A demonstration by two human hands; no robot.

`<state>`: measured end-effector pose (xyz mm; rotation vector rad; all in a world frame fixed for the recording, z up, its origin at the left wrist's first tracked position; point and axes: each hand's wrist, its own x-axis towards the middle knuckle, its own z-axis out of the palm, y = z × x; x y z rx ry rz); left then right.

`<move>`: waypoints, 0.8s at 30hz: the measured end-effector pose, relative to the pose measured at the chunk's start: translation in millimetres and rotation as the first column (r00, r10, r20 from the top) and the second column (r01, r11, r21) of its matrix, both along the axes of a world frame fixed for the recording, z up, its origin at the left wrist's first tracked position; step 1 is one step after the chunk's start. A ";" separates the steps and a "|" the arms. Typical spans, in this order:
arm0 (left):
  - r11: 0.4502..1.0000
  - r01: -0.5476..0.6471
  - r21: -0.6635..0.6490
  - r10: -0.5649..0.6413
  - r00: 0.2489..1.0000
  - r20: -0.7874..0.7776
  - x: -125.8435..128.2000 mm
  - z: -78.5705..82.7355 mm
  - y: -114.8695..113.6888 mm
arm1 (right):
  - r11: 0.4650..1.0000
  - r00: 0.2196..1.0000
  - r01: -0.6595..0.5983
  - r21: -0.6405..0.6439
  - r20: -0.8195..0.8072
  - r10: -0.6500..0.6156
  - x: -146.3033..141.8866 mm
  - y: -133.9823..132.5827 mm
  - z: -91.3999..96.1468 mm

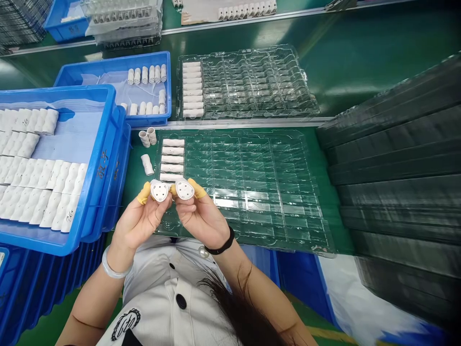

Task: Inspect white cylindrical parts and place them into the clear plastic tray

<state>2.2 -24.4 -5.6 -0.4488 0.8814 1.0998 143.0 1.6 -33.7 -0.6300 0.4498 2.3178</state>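
Over the left side of the clear tray (248,175), your left grip (142,218) clasps a white cylinder (159,191) and your right grip (203,216) a second cylinder (185,190), apparently mid-inspection, the next move calling for a steady hold.

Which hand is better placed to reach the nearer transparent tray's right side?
Probably the right hand: it's closer to that side of the tray, while the left hand sits nearer the blue bins. Each holds a white piece.
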 end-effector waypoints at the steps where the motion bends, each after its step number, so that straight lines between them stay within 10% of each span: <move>1: 1.000 0.003 0.000 -0.003 1.000 -0.006 0.0 0.5 -0.1 | 1.000 1.000 -0.001 -0.001 0.008 0.001 -0.5 0.1 0.5; 9: 0.989 0.063 0.134 -0.046 0.991 -0.127 -0.3 1.0 -1.6 | 0.981 0.996 0.000 0.196 0.091 -0.018 -0.5 -1.8 0.9; 17: 0.871 0.281 0.403 -0.124 0.919 -0.374 -12.3 -9.3 -8.7 | 0.837 0.969 -0.123 0.533 0.248 -0.016 1.5 -6.9 0.5; 24: 0.852 0.307 0.423 -0.057 0.859 -0.508 -6.2 -16.4 -7.1 | 0.853 0.973 -0.116 0.509 0.229 -0.005 -1.4 -6.6 0.6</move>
